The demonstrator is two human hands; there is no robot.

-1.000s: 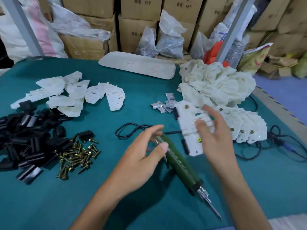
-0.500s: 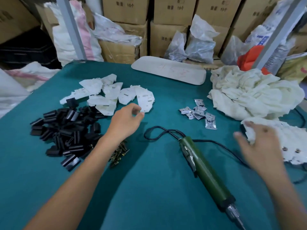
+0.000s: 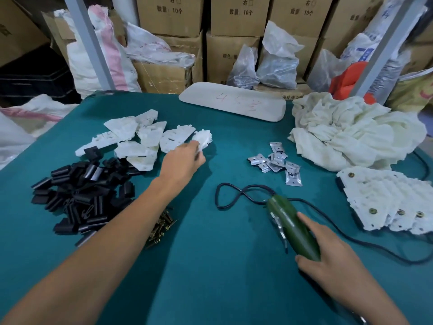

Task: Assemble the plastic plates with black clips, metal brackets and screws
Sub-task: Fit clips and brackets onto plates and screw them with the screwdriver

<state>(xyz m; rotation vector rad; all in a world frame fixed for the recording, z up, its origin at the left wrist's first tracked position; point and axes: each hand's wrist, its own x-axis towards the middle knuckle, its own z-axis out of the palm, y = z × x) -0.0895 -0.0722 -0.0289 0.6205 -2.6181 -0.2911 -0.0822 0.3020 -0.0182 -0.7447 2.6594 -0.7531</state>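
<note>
My left hand (image 3: 182, 160) reaches to the right end of the loose pile of white plastic plates (image 3: 140, 134) and pinches one white plate (image 3: 203, 140). My right hand (image 3: 328, 249) grips the green electric screwdriver (image 3: 290, 227) lying on the teal table (image 3: 222, 266). Black clips (image 3: 82, 195) are heaped at the left. Brass screws (image 3: 161, 226) lie beside my left forearm. Metal brackets (image 3: 275, 161) sit in a small cluster at centre right. Assembled plates (image 3: 386, 200) with brass screw heads are stacked at the right edge.
A crumpled white cloth (image 3: 351, 130) lies at the back right. A long white pad (image 3: 234, 104) rests at the far table edge. The screwdriver's black cord (image 3: 236, 195) loops across the table's middle. Cardboard boxes (image 3: 236, 17) and plastic bags stand behind the table.
My left hand moved further out and took hold of a white plate at the pile's right end. My right hand left the assembled stack and came down onto the green screwdriver.
</note>
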